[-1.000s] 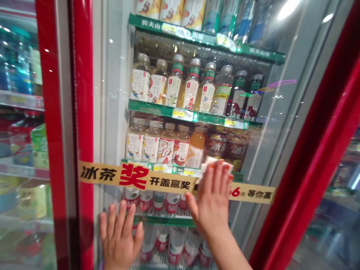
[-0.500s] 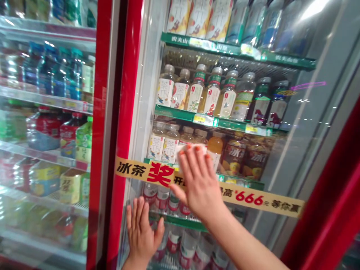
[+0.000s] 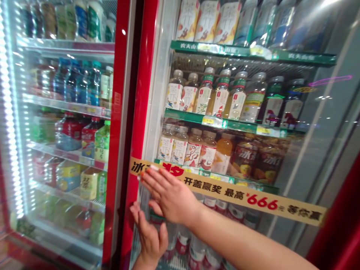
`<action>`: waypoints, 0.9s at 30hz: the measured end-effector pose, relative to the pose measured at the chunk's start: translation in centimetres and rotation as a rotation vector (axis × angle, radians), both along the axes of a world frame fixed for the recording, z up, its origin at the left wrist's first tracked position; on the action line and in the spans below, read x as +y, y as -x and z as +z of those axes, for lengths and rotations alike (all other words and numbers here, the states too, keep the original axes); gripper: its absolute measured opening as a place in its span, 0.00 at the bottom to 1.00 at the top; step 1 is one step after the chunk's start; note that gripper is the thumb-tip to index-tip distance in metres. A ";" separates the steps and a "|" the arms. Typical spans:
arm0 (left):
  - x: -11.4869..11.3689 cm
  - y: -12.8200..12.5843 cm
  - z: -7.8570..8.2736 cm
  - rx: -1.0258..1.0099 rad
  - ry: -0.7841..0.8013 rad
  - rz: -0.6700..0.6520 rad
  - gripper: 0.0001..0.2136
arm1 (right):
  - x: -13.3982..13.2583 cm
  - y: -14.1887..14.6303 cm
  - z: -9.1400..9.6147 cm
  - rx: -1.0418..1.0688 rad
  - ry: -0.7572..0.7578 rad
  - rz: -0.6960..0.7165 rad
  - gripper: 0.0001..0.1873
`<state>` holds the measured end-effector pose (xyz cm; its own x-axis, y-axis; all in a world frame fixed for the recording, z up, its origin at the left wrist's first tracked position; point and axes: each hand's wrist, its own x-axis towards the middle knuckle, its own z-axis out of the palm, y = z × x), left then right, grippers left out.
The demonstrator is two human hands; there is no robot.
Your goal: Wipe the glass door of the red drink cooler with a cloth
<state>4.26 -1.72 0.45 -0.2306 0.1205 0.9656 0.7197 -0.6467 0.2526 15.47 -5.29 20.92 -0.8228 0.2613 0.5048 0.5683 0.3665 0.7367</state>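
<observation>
My right hand [image 3: 171, 193] lies flat on the glass door, its fingers pointing left over the tan strip sticker [image 3: 216, 187] with black and red characters. Under its fingertips it presses a white cloth [image 3: 154, 167]; only thin edges of the cloth show, and the palm hides the rest. Just below, my left hand [image 3: 150, 234] is open against the left side of the same door, thumb apart from the fingers. Nothing shows in it. Behind the glass stand rows of bottled drinks [image 3: 222, 97].
A red door frame [image 3: 149, 75] borders the glass on the left. Beside it stands another lit fridge with shelved bottles [image 3: 69, 131]. Green shelf edges [image 3: 239, 125] carry price tags. A red edge [image 3: 334, 225] runs along the lower right.
My right hand has slid left and slightly down along the strip with the white cloth, its fingers turning leftward. My left hand stays low at the door's left side; the view has shifted left.
</observation>
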 end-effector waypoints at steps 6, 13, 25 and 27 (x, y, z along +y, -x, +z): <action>-0.2 -0.2 0.8 0.083 -0.057 0.021 0.42 | -5.1 -10.0 -1.6 0.221 -0.198 -0.211 0.37; -0.1 0.2 2.1 0.175 -0.120 0.035 0.45 | -6.0 -11.7 -2.8 0.548 -0.311 -0.425 0.53; 0.7 -0.3 1.7 0.164 -0.042 0.025 0.41 | -9.2 -21.2 -14.7 1.145 -0.394 -0.627 0.46; 0.9 -0.1 1.4 0.155 -0.047 -0.008 0.41 | -8.3 -18.8 -14.6 1.172 -0.383 -0.593 0.46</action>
